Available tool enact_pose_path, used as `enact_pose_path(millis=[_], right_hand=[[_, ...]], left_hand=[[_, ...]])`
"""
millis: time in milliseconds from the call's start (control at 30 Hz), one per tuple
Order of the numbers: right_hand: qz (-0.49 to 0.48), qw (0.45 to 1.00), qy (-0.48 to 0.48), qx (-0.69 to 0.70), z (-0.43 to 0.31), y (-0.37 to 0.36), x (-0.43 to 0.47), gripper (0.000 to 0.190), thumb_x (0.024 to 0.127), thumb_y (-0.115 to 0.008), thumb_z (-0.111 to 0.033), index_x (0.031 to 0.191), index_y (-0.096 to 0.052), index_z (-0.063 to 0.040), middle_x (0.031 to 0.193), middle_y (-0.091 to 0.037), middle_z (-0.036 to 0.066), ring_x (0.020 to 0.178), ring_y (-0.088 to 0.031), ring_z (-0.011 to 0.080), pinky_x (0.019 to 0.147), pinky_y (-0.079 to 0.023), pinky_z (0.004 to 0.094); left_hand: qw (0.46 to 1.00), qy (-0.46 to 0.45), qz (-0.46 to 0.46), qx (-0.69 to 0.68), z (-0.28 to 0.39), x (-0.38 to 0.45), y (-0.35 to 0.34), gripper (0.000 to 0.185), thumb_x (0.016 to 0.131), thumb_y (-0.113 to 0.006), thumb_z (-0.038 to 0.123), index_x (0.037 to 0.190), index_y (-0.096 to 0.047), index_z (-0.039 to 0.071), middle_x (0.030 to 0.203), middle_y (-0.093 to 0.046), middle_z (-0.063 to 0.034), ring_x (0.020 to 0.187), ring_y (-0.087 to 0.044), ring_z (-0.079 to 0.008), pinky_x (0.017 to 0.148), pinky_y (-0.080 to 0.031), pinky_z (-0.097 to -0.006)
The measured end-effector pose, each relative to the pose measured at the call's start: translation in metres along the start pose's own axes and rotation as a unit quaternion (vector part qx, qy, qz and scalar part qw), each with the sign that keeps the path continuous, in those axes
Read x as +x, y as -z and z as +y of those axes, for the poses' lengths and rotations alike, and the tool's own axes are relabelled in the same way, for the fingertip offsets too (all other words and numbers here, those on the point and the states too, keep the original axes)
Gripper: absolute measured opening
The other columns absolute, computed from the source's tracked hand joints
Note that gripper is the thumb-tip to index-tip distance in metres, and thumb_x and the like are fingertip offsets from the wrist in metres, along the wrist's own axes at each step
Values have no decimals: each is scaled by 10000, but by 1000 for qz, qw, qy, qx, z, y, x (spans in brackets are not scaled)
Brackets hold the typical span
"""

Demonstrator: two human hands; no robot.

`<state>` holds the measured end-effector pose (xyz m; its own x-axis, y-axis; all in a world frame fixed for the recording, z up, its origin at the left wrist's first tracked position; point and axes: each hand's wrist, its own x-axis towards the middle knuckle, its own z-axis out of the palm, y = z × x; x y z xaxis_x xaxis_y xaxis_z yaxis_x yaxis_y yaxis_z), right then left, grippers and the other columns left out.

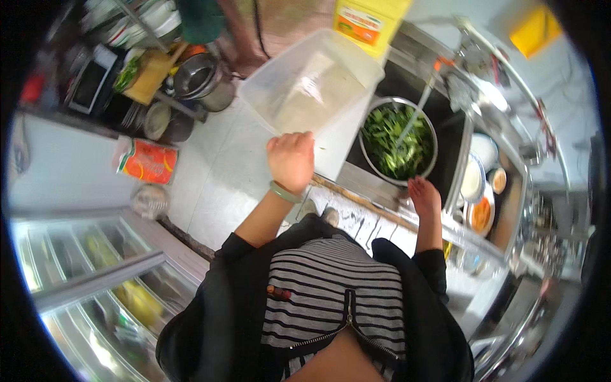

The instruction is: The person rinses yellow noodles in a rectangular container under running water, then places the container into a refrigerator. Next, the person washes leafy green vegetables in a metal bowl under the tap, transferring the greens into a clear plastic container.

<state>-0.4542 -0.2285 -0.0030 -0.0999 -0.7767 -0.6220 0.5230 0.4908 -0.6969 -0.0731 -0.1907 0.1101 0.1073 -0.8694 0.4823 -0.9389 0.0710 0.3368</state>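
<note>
My left hand [291, 160], with a pale green bangle at the wrist, is at the near rim of a translucent plastic tub [317, 86]; its fingers look curled, but whether they grip the rim is unclear. The tub stands left of the sink. My right hand [425, 195] is beside the near rim of a round metal basin [409, 177], its fingers blurred. Leafy greens [396, 143] fill the basin, which sits in the dark sink. Above them a pale stream or tube runs down from an orange-ended faucet [441, 63].
A second sink basin on the right holds bowls and a plate with orange food [480, 215]. A yellow container [370, 24] stands behind the tub. At left are a metal pot [195, 79], a red package [150, 162] and a glass-topped cabinet [100, 279]. Another person's arm is at the top.
</note>
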Motion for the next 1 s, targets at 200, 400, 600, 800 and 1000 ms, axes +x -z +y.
enact_pose_path(millis=[200,400,600,800,1000], right_hand=[[-7,997,8,-74,-21,-13,-3,314,920,-552,-124,1147,-511,90,1060,-598,242,952,-633,323,818,-553,365],[8,990,-52,-130,-32,23,63,550,875,-619,-130,1322,-377,80,1099,-580,241,971,-626,336,816,-556,370],[48,907,24,-419,-18,40,193,650,767,-710,-233,1316,-438,-16,1257,-519,213,1043,-583,327,844,-500,409],[24,796,69,-601,-10,33,248,1066,664,-764,-402,1499,-175,-100,1443,-314,292,1308,-373,413,1026,-393,439],[26,921,-237,-309,-22,22,233,1255,643,-770,-610,1516,20,-175,1552,-125,189,1407,-183,390,1041,-261,636]], left_hand=[[990,-94,-39,-95,18,9,-6,375,784,-641,101,1146,-590,14,967,-636,-108,902,-594,-274,755,-443,-417],[996,-77,27,25,75,27,13,371,771,-666,66,1118,-595,-44,1149,-593,-193,1026,-569,-362,869,-471,-416],[958,-57,-139,-243,144,50,-102,435,774,-688,142,1165,-572,-10,1223,-542,-209,1127,-524,-353,966,-419,-418],[941,53,-333,-27,137,50,-293,914,701,-770,432,1414,-350,43,1419,-293,-341,1314,-277,-494,1070,-273,-528],[800,288,-519,-86,111,47,-378,1342,522,-765,712,1509,-94,98,1500,-32,-335,1387,-127,-488,1106,-233,-520]])
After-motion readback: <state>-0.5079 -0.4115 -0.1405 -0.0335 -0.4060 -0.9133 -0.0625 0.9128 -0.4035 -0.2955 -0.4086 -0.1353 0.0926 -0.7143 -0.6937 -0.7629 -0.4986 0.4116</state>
